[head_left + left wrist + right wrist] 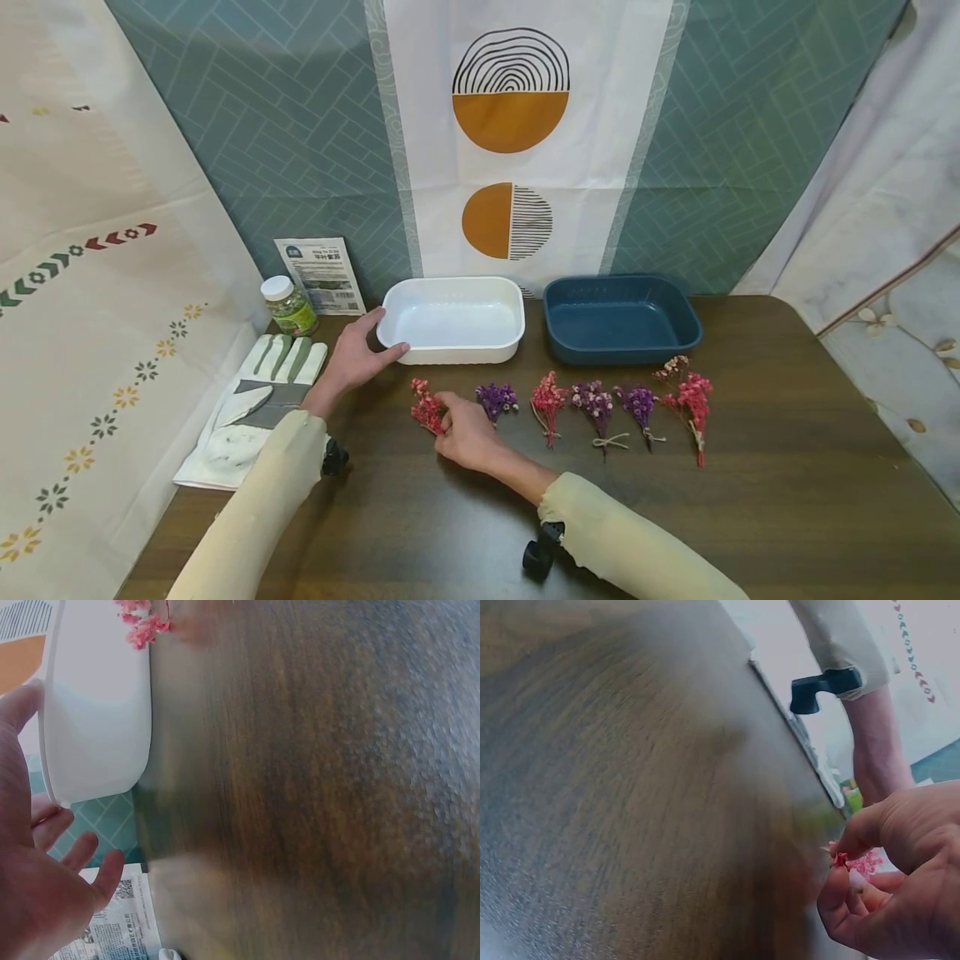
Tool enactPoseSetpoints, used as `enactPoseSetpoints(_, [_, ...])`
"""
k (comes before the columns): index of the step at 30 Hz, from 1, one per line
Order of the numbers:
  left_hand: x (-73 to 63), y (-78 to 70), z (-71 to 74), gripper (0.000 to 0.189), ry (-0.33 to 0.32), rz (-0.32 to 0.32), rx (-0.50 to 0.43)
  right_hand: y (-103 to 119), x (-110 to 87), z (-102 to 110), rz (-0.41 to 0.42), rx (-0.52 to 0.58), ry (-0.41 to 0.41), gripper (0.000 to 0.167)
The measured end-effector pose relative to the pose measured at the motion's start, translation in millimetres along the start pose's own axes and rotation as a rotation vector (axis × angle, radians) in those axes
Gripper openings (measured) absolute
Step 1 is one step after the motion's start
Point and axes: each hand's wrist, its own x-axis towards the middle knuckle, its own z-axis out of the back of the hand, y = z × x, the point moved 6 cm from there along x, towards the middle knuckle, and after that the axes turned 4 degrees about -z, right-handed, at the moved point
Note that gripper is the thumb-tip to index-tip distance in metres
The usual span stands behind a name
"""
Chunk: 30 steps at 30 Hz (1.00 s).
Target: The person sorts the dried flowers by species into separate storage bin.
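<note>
My left hand [356, 354] rests at the left end of a white baking dish [453, 355], thumb and index finger spread along its rim. The other fingers stay loose beside the dish, as the left wrist view shows. With thumb and fingertips, my right hand [468, 433] pinches a small bunch of red dried flowers [426, 407] by its stems, in front of the dish. In the right wrist view the red blossoms [866, 862] show behind the fingers. Just right of that hand lies a purple bunch [495, 400], its stem end partly hidden.
A dark blue dish [622, 355] stands right of the white one. Before it lie several dried bunches, among them a coral one [549, 400] and a red one [693, 400]. At left are work gloves [270, 404], a white-lidded jar [291, 308] and a printed packet [322, 275].
</note>
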Motion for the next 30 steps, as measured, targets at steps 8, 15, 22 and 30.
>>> enactPoseSetpoints(8, [-0.7, -0.4, 0.5, 0.090, 0.006, 0.009, 0.004, 8, -7.1, 13, 0.007, 0.118, 0.030, 0.062])
enactPoseSetpoints(15, [-0.9, 2.9, -0.6, 0.091, -0.007, 0.004, -0.001, 17, -11.9, 29, 0.036, 0.165, 0.028, 0.061])
enactPoseSetpoints(22, [-0.5, 2.4, -0.4, 0.088, -0.018, -0.010, 0.002, 25, -11.5, 51, 0.047, 0.158, 0.030, 0.060])
enactPoseSetpoints(30, [-0.4, 0.7, -0.7, 0.086, -0.024, -0.035, -0.003, 21, -1.0, 75, 0.061, 0.126, -0.008, 0.060])
